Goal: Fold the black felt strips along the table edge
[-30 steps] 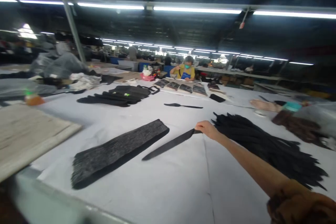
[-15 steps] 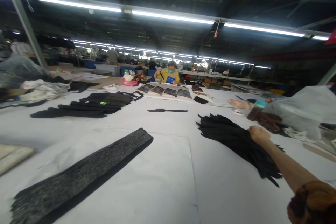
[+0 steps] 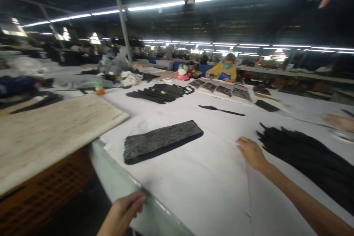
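Observation:
My right hand (image 3: 252, 153) is low over the white-covered table (image 3: 221, 195), its fingers loosely bent and apart with nothing in them. Beside it on the right lies a fanned pile of long black fabric pieces (image 3: 306, 155). My left hand (image 3: 125, 208) is at the table's near edge, fingers curled in with the thumb against them; I see nothing in it. Between and beyond my hands rests a neat stack of grey-black fabric strips (image 3: 163, 142). A single narrow black piece (image 3: 221, 110) lies farther back.
At left stands a pale board-topped surface (image 3: 55, 129) with an orange crate (image 3: 55, 180) beneath. More black pieces (image 3: 157, 93) lie across the table. A person in yellow (image 3: 224, 70) sits at the far side, behind patterned panels (image 3: 224, 90).
The view has swung left. My right hand has left the black fabric pile and moved left over bare table. My left hand has come into view at the near edge.

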`<state>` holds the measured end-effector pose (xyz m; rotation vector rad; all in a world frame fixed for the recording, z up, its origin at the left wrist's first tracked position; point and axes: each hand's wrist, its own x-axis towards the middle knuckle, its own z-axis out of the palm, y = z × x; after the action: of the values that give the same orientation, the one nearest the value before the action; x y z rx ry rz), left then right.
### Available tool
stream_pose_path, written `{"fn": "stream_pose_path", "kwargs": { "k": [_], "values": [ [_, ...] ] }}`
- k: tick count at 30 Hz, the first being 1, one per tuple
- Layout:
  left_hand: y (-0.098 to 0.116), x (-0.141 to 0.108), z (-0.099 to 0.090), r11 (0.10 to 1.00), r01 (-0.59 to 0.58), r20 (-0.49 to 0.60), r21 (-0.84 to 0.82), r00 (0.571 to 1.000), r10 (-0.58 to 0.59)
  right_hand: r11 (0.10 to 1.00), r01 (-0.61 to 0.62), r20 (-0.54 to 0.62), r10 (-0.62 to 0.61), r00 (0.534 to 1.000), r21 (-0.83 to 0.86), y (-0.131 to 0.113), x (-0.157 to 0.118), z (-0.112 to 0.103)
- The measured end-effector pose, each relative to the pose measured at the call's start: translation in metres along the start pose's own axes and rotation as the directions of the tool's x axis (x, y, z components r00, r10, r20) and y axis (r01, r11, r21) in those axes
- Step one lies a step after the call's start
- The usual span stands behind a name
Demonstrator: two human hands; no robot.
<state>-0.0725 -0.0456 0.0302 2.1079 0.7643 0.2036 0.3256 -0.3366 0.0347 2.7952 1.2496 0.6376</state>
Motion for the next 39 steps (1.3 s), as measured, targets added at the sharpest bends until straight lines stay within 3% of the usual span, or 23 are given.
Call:
{"fn": "stream_pose_path", "kwargs": {
  "k": [3,6,9,12,15,20,27,32,34,39],
  "values": [
    [0.013,0.0,-0.003,0.996,-0.072,-0.021,0.056,0.997,0.073,0.924,0.337,-0.125,-0.318,0.94,0.183,-0.116,0.024,-0.002],
    [0.013,0.002,-0.004,0.983,-0.106,-0.072,0.15,0.99,0.118,0.801,0.513,-0.165,-0.486,0.858,0.309,-0.216,0.035,-0.025],
    [0.0,0.003,-0.003,0.954,-0.167,-0.179,0.249,0.96,0.215,0.726,0.586,-0.152,-0.574,0.804,0.358,-0.285,0.044,-0.043],
    [-0.011,0.006,-0.002,0.907,-0.242,-0.281,0.345,0.895,0.346,0.685,0.655,-0.131,-0.652,0.746,0.318,-0.324,0.053,-0.048],
    [-0.012,0.012,-0.001,0.843,-0.291,-0.313,0.453,0.833,0.456,0.665,0.705,-0.106,-0.705,0.702,0.247,-0.343,0.06,-0.045],
    [-0.007,0.023,0.001,0.769,-0.344,-0.309,0.539,0.768,0.56,0.646,0.739,-0.018,-0.75,0.661,0.192,-0.356,0.065,-0.041],
    [-0.008,0.025,0.009,0.767,-0.372,-0.297,0.523,0.764,0.573,0.738,0.593,0.098,-0.649,0.754,0.323,-0.351,0.076,-0.05],
    [-0.009,0.032,0.013,0.652,-0.433,-0.257,0.623,0.674,0.693,0.734,0.465,0.201,-0.617,0.761,0.494,-0.336,0.081,-0.064],
    [-0.008,0.038,0.011,0.613,-0.429,-0.211,0.664,0.678,0.704,0.72,0.467,0.198,-0.629,0.752,0.514,-0.333,0.08,-0.065],
    [-0.003,0.044,0.008,0.549,-0.397,-0.088,0.736,0.748,0.658,0.738,0.524,0.182,-0.636,0.749,0.425,-0.338,0.077,-0.06]
  ]
}}
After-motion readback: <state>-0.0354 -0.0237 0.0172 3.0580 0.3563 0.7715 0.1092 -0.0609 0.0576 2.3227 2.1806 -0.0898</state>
